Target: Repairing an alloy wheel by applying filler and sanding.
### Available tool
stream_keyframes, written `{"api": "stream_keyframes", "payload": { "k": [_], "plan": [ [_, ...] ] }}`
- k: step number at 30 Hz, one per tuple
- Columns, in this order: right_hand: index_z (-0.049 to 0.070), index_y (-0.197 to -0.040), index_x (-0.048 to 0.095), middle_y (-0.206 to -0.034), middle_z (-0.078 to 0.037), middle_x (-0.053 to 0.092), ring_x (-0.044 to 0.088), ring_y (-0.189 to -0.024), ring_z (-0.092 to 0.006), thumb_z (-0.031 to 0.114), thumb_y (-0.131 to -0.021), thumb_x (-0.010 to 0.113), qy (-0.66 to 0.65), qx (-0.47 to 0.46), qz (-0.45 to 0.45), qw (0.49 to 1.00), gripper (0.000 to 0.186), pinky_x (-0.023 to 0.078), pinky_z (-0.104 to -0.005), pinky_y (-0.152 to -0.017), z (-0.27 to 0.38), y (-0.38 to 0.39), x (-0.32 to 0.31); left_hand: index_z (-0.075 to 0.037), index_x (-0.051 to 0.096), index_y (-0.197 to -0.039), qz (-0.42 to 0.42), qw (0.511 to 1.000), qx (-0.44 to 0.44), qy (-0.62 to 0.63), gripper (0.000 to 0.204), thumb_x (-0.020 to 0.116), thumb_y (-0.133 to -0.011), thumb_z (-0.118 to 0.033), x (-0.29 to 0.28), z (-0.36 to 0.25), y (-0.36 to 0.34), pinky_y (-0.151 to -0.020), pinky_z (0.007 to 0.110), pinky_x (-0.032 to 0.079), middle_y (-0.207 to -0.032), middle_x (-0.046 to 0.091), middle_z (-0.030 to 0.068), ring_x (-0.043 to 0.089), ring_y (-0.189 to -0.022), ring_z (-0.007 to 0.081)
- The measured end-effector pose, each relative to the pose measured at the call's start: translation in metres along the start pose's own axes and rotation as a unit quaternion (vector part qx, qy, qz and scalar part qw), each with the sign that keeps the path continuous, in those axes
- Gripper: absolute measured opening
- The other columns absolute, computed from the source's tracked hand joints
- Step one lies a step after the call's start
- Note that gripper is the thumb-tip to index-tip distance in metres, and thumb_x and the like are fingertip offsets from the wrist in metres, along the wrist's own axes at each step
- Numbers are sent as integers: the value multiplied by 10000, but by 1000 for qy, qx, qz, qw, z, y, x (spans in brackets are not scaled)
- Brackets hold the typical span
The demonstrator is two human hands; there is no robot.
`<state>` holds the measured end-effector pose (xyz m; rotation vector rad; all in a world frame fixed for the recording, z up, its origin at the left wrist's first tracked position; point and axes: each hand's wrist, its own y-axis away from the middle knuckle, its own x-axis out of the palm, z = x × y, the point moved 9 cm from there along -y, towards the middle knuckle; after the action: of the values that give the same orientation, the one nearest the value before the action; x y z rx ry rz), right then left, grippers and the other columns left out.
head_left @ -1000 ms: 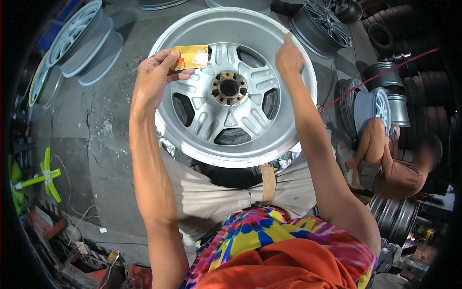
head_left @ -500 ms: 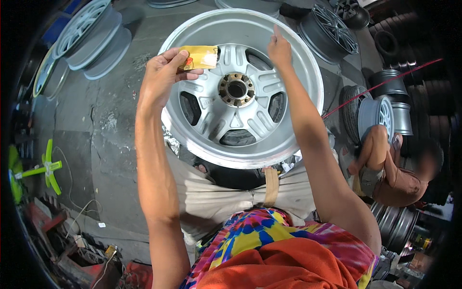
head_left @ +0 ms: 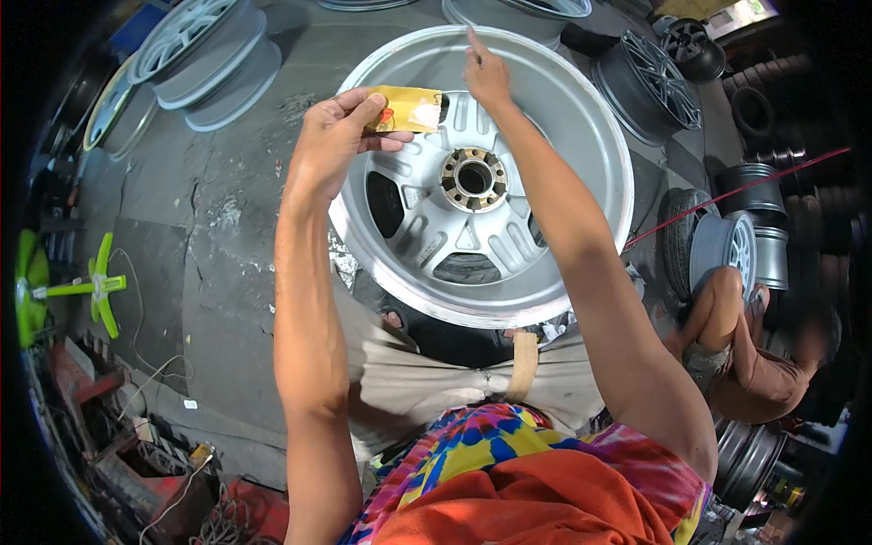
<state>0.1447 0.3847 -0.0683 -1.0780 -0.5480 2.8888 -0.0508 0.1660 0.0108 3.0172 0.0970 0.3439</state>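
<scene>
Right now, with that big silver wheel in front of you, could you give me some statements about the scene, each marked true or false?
1. The left hand holds a yellow packet. True.
2. The right hand has every finger curled tight. False: one finger is stretched out, near the far rim of the silver wheel.
3. Another person is off to the right. True.
4. The bright green object is on the right. False: it is on the left.

Dk grey floor (head_left: 232, 282), cracked, w/ pale stains (head_left: 225, 213), bright patch (head_left: 743, 16) upper rt
</scene>
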Motion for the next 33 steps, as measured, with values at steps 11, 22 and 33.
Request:
{"api": "stream_keyframes", "payload": {
  "k": [11, 22, 33],
  "plan": [
    [365, -1433, 461, -952, -214, 688, 640, -864, -457, 236, -936, 523, -28, -211, 135, 968, 517, 510, -513, -798, 100, 65, 54, 90, 611, -1133, -12, 1000, 19, 10, 298, 563, -981, -163, -16, -3, 1, -701, 273, 588, -979, 688, 177, 720, -777, 224],
    [366, -1472, 397, -834, -234, 683, 667, -738, -414, 167, -915, 500, 265, -162, 87, 947, 600, 525, -540, -672, 68, 20, 23, 29, 637, -1129, -29, 999, 17, 3, 274, 603, -975, -194, -19, -4, 5, -675, 244, 576, -948, 707, 113, 708, -754, 161],
    [221, -1260, 653, -816, -139, 693, 661, -737, -311, 189, -926, 533, 101, -163, 48, 980, 356, 520, -414, -728, 85, 24, -19, 64, 613, -1158, -80, 996, 37, 12, 311, 587, -982, -191, -51, -7, 6, -704, 256, 583, -1006, 692, 145, 712, -784, 185]
  ]
}}
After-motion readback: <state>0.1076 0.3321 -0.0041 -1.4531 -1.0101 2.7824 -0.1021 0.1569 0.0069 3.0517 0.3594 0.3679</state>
